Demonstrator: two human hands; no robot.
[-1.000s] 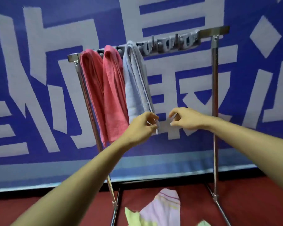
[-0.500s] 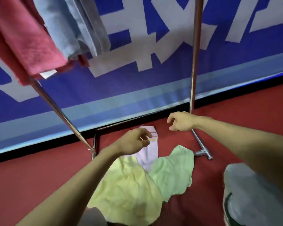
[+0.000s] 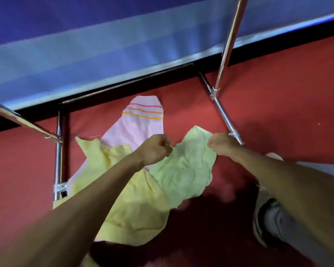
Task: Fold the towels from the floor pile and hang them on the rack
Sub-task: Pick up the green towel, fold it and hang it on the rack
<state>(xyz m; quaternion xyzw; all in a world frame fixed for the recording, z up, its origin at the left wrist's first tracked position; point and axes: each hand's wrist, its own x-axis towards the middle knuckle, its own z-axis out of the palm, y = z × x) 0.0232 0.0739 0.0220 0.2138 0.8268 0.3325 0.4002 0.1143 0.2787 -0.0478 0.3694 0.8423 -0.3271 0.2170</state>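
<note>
**A:** Which step is in hand?

**B:** The pick-up of the next towel, it is judged. The green towel (image 3: pixel 183 170) lies crumpled on the red floor (image 3: pixel 287 89), between the feet of the rack (image 3: pixel 228 45). One side of it is lapped over the yellow towel (image 3: pixel 135 207). The pink towel (image 3: pixel 143 126) is spread behind both, partly covered.

**A:** And how are the hands set?

**B:** The far edge of the green towel is taken at two places. Its right corner is pinched by the right hand (image 3: pixel 223 145). The same edge is pinched further along by the left hand (image 3: pixel 156 149). Both sets of fingers are curled tight, and the fingertips themselves are mostly hidden. The cloth is not yet lifted.

**A:** What is called for next?

**B:** The towel should be raised by that edge until it hangs clear of the yellow one, so that nothing is dragged along. The edge should then be pulled taut, the cloth folded, and the fold laid over the top bar, which is out of view. Thin, limp cloth is expected, so sagging in the middle is likely.

**A:** Can any writing be read?

**B:** None. Only plain blue bands are shown on the banner (image 3: pixel 85 47). Orange and pink stripes are carried by the pink towel, with no label. A dark mark on the shoe (image 3: pixel 266 220) cannot be made out.
</note>
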